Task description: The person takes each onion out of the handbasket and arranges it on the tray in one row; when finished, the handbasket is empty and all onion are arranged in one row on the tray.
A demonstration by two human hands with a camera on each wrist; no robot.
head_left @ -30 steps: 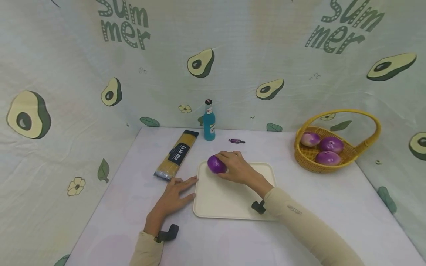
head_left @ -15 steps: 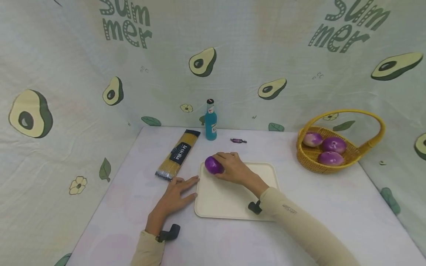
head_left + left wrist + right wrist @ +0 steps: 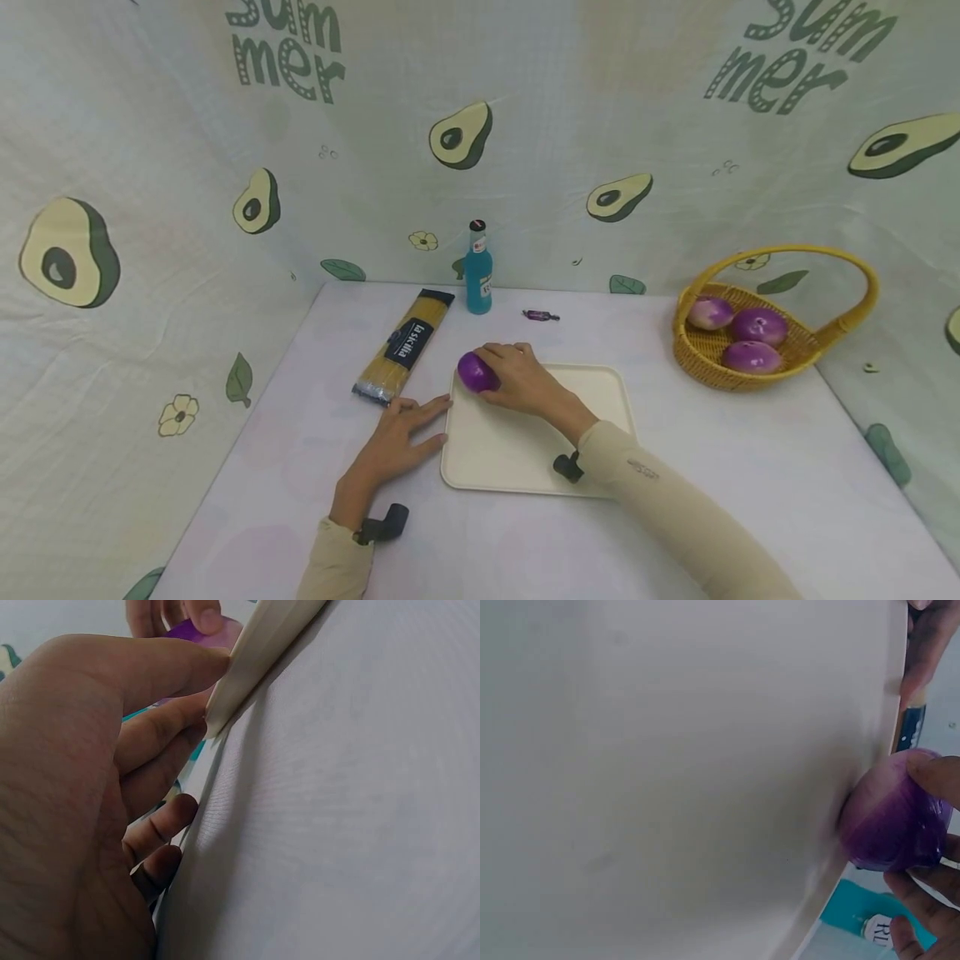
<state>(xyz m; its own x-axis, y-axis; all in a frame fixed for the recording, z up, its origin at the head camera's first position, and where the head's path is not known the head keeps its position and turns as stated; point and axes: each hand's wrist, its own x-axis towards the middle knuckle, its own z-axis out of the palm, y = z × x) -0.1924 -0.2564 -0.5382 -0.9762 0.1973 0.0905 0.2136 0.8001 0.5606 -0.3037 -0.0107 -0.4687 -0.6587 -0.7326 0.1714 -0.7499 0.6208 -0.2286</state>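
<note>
My right hand [image 3: 517, 382] grips a glossy purple onion [image 3: 477, 372] at the far left corner of a cream rectangular tray [image 3: 517, 450]. The right wrist view shows the onion [image 3: 889, 814] against the tray's surface near its rim, with the thumb on one side and fingers on the other. My left hand [image 3: 397, 446] lies at the tray's left edge, thumb and fingers extended. Seen from the left wrist, the thumb and fingertips touch the tray's rim [image 3: 251, 671]. Other fingers of that hand rest beside the pasta packet [image 3: 405, 343].
A yellow wicker basket [image 3: 716, 377] with a tall handle stands at the right, holding 3 purple onions [image 3: 752, 357]. Behind the tray are a blue bottle [image 3: 478, 271], upright, and a small wrapped candy [image 3: 541, 316]. An avocado-print cloth [image 3: 525, 167] hangs behind the table.
My right hand has moved slightly left with the onion, toward the tray's far left corner. The left hand stays at the tray's edge. The head view has shifted a little.
</note>
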